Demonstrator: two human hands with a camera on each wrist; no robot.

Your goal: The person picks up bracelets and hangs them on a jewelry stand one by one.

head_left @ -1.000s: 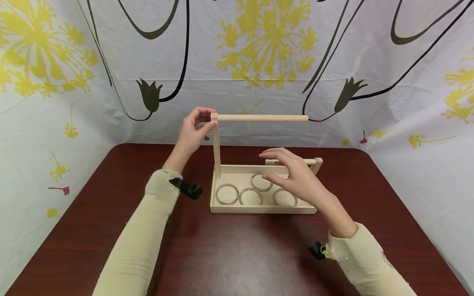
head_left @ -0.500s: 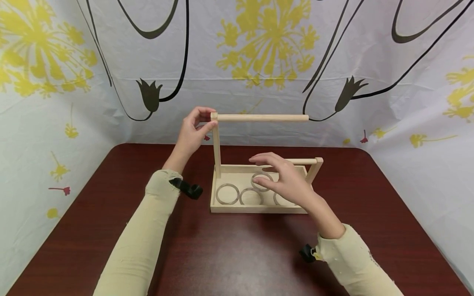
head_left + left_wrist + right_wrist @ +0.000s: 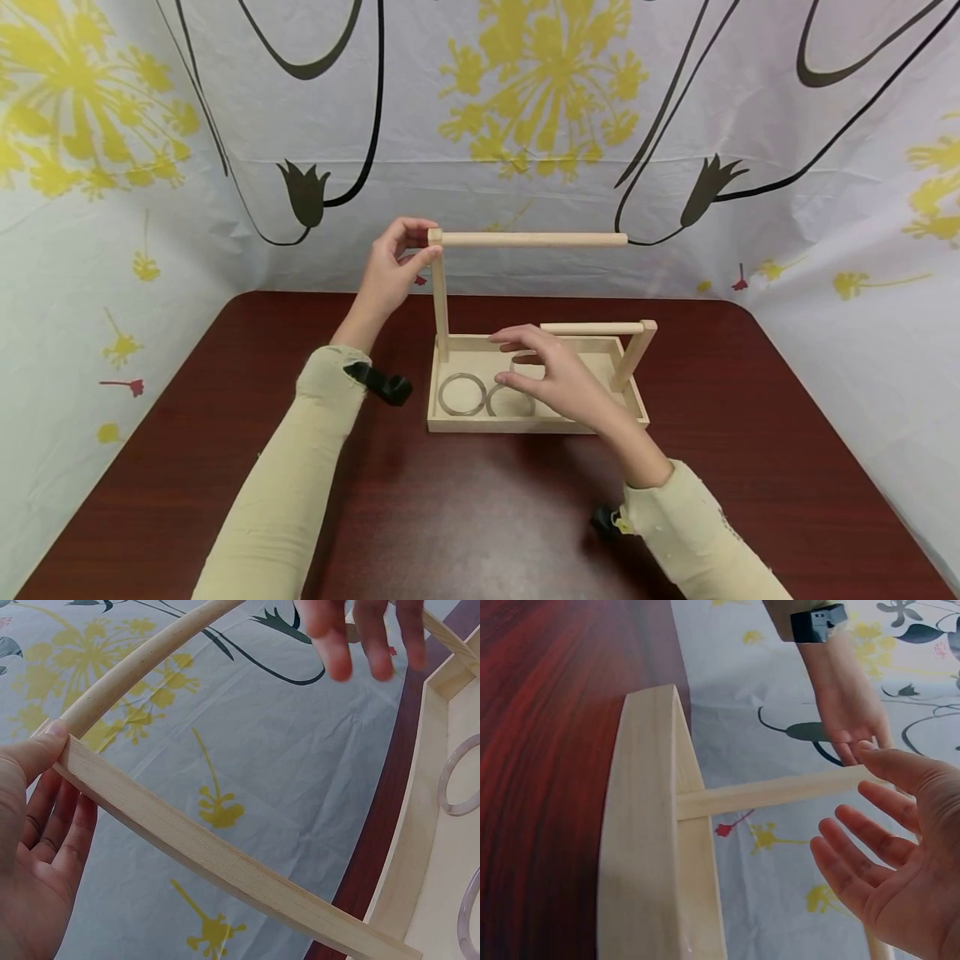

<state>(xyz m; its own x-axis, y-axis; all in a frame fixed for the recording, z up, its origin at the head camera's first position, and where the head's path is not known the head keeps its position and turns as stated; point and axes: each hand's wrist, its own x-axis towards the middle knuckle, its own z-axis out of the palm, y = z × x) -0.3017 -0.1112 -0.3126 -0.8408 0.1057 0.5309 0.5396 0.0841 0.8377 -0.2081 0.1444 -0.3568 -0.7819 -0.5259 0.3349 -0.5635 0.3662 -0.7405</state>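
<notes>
My left hand (image 3: 386,271) pinches the top corner of a tall wooden post (image 3: 440,304), thumb in front and fingers behind. The post rises from the left end of a shallow wooden tray (image 3: 517,426). From its top a long round wooden bar (image 3: 532,239) runs right, its far end free. My right hand (image 3: 562,375) hovers over the tray, fingers spread and bent slightly, holding nothing. Beneath and beside it lie several greyish clear rings; the leftmost ring (image 3: 462,375) shows fully, while others are partly hidden by the hand. In the left wrist view, a ring (image 3: 444,780) lies in the tray.
A shorter post (image 3: 634,358) at the tray's right end carries a lower bar (image 3: 596,328) pointing left. The tray rests on a dark red-brown table (image 3: 465,508). A patterned cloth (image 3: 480,108) hangs behind and at both sides.
My right hand has moved left and slightly down over the tray, uncovering the lower bar and short post and covering the right-hand rings. My left hand stays on the tall post.
</notes>
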